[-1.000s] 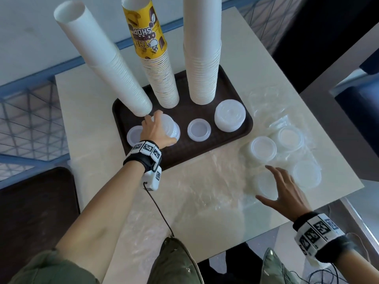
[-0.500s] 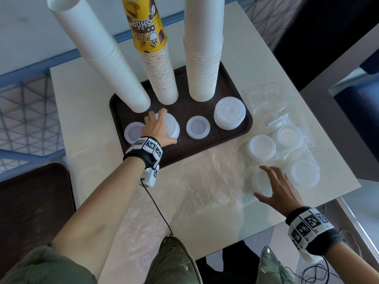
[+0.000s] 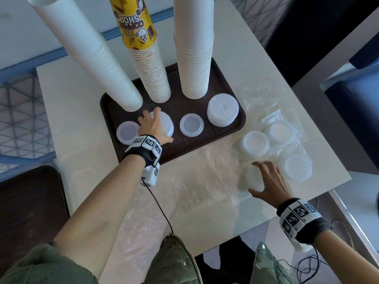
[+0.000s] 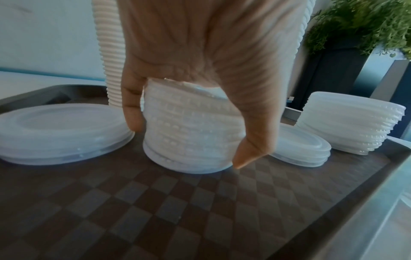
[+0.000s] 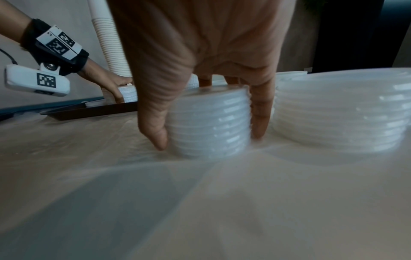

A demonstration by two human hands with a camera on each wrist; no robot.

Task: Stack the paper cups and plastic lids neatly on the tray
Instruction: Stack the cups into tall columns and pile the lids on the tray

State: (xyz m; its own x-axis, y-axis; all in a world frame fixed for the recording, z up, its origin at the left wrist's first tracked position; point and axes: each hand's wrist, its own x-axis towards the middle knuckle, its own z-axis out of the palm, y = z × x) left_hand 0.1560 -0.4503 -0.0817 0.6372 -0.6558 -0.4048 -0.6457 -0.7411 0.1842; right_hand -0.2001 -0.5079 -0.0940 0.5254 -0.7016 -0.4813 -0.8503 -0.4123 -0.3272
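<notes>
Three tall paper cup stacks, two white and one yellow-printed, stand at the back of the brown tray. Along the tray's front sit translucent lid stacks: a flat one, a small one and a larger one. My left hand grips another lid stack standing on the tray. On the table to the right, my right hand holds a lid stack between thumb and fingers. Three more lid stacks lie beyond it.
Crinkled clear plastic wrap covers the table's front and right part. The table's right edge runs close to the loose lids. A dark seat sits at lower left. A potted plant stands behind the tray.
My right hand has moved forward and come down around the nearest lid stack on the table. My left hand has stayed on the lid stack on the tray.
</notes>
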